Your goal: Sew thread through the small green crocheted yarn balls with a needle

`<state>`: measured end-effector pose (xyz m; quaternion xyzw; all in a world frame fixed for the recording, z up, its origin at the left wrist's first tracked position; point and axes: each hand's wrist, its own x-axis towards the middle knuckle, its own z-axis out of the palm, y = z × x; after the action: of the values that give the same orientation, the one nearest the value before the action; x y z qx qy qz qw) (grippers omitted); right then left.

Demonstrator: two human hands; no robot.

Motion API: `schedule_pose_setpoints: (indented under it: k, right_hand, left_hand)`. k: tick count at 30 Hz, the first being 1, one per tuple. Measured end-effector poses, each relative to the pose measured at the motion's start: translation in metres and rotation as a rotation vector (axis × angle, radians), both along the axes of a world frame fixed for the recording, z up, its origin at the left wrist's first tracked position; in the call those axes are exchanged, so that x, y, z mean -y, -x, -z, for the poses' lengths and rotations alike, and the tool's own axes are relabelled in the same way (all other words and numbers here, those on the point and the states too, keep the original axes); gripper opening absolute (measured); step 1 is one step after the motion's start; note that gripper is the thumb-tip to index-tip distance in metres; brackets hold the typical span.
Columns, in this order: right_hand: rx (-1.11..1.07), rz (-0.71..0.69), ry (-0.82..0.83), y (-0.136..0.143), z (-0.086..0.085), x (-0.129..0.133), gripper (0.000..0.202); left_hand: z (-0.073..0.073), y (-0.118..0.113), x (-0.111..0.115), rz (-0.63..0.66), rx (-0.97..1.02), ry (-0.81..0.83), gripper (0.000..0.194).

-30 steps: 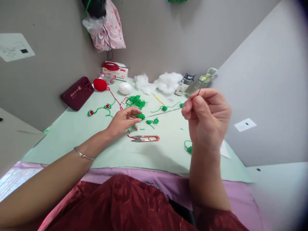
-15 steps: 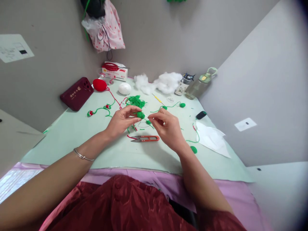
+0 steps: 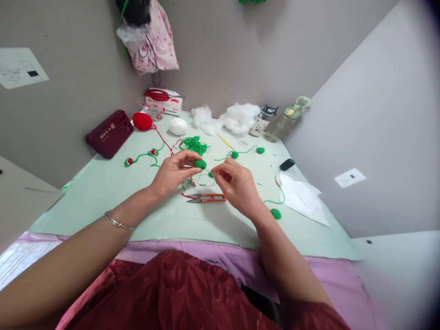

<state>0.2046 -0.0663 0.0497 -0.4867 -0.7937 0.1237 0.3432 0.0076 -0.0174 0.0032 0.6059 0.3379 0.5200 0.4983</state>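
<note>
Between the thumb and fingers of my left hand [image 3: 178, 167], a small green crocheted ball [image 3: 200, 163] is held above the table. My right hand [image 3: 237, 183] is closed in a pinch just to the right of it, on what looks like a thin needle; its tip is too small to make out clearly. A thin line runs from the ball to these fingers, and a loop of green yarn [image 3: 206, 185] hangs below. Another green piece [image 3: 211, 174] lies behind, partly hidden. Orange-handled thread snips [image 3: 206, 198] rest on the table under my hands, close to yarn scraps.
Behind my hands are tangled green yarn [image 3: 194, 145], a red yarn ball [image 3: 142, 121], a white ball [image 3: 178, 127] and white stuffing [image 3: 239, 118]. A yellow-handled hook [image 3: 225, 141], green balls [image 3: 260, 150], a bottle [image 3: 283, 123] and white paper [image 3: 304, 199] lie rightward; a maroon phone [image 3: 110, 134] leans left.
My right hand has shifted slightly down and left, its fingers staying close to the ball. The pale straight line between them now looks thinner and slopes downward. My left hand stays in place.
</note>
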Motion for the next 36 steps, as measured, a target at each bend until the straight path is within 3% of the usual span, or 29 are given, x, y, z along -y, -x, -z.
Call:
schedule_pose_setpoints:
  k: [5,14,26,36]
  right_hand:
    - [-0.082,0.001,0.057,0.003,0.004,-0.001,0.014]
    - [-0.417,-0.040,0.370,0.008,0.011,-0.009,0.013]
    - [-0.581,-0.048,0.438,0.009,0.018,-0.015,0.022]
    - [-0.591,-0.023,0.468,0.011,0.019,-0.016,0.024]
  left_hand:
    - [0.001,0.000,0.000,0.014,0.014,-0.006,0.030]
    - [0.000,-0.001,0.001,0.039,0.085,0.062,0.029]
    - [-0.002,-0.002,0.003,0.017,0.109,0.058,0.030]
    - [-0.001,-0.006,0.007,-0.017,0.037,0.015,0.031]
